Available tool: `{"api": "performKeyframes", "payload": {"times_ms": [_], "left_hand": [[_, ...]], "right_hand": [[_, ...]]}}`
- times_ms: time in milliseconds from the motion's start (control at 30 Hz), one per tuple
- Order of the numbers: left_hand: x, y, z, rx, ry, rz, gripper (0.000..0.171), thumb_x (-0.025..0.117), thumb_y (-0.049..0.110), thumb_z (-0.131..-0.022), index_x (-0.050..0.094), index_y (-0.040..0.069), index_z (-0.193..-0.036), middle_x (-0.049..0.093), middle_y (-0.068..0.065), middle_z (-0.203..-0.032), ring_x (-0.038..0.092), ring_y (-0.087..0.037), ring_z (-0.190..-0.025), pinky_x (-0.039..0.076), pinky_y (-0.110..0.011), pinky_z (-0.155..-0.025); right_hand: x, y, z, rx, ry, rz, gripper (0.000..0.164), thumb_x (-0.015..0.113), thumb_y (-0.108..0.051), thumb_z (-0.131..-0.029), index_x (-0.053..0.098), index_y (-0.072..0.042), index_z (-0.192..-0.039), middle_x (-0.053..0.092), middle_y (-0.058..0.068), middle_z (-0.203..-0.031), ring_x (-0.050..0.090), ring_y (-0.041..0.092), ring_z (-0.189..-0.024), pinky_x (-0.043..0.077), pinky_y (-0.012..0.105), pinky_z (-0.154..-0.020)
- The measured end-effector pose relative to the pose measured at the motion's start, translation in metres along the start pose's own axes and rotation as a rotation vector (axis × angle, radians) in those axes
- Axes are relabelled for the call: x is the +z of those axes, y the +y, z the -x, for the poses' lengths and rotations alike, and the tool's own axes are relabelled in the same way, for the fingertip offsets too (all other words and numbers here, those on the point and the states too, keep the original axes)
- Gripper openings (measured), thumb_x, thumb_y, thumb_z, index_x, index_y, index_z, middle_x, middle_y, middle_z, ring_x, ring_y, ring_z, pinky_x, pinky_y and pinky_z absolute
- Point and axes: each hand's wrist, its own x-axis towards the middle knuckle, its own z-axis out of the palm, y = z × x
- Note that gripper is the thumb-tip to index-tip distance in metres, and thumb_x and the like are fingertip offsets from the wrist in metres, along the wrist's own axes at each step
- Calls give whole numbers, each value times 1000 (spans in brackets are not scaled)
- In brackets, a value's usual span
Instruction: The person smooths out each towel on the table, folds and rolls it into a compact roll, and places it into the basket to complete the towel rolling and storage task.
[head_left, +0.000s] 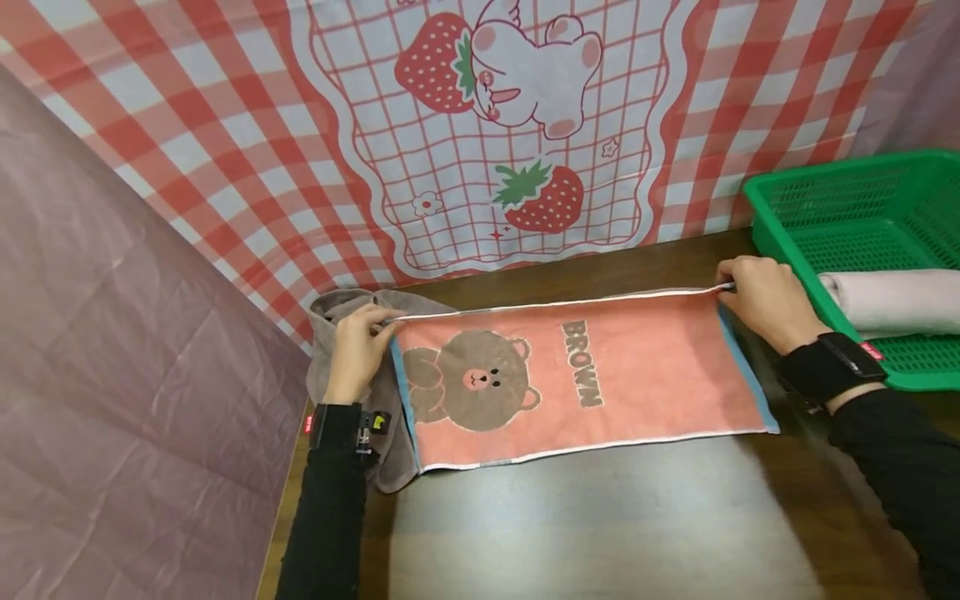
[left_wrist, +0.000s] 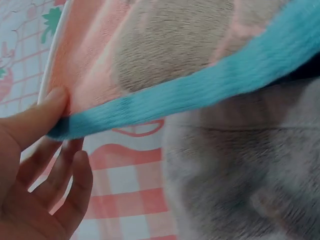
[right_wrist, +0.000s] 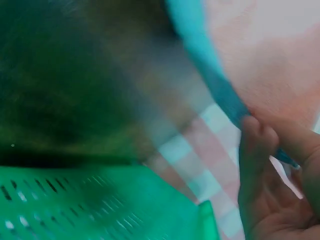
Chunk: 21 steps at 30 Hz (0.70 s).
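Note:
A pink towel [head_left: 637, 367] with a brown bear, the word BROWN and blue end bands is stretched out over the table. My left hand [head_left: 356, 350] pinches its far left corner; the left wrist view shows thumb and fingers on the blue band [left_wrist: 165, 102]. At the far right corner my right hand [head_left: 772, 300] pinches the towel between thumb and fingers, seen close in the right wrist view. A crumpled grey-brown cloth [head_left: 326, 333] lies beneath and behind my left hand, partly covered by the towel.
On the right stands a green plastic basket [head_left: 772, 221] with a rolled pale pink cloth [head_left: 907, 302] in it, close to my right wrist. A red-checked strawberry cloth [head_left: 247, 150] hangs behind the wooden table [head_left: 600, 525]. Plain mauve fabric [head_left: 135, 375] hangs at the left.

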Motion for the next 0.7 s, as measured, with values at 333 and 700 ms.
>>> {"api": "performKeyframes", "payload": {"times_ms": [333, 700], "left_hand": [[-38, 6, 31, 71, -237, 79, 13, 76, 14, -87, 79, 16, -99, 73, 1, -98, 67, -13, -86, 54, -32, -71], [-40, 5, 76, 140, -530, 197, 15, 81, 14, -81, 80, 23, -93, 73, 13, -92, 68, -5, -90, 56, -28, -78]], "right_hand": [[-35, -13, 30, -119, -94, 75, 17, 78, 3, -78, 63, -5, -74, 63, 9, -69, 57, 23, -61, 45, 43, -57], [-40, -17, 75, -181, -329, 246, 23, 86, -5, -71, 66, -16, -73, 60, -2, -69, 59, 22, -68, 51, 43, -56]]}}
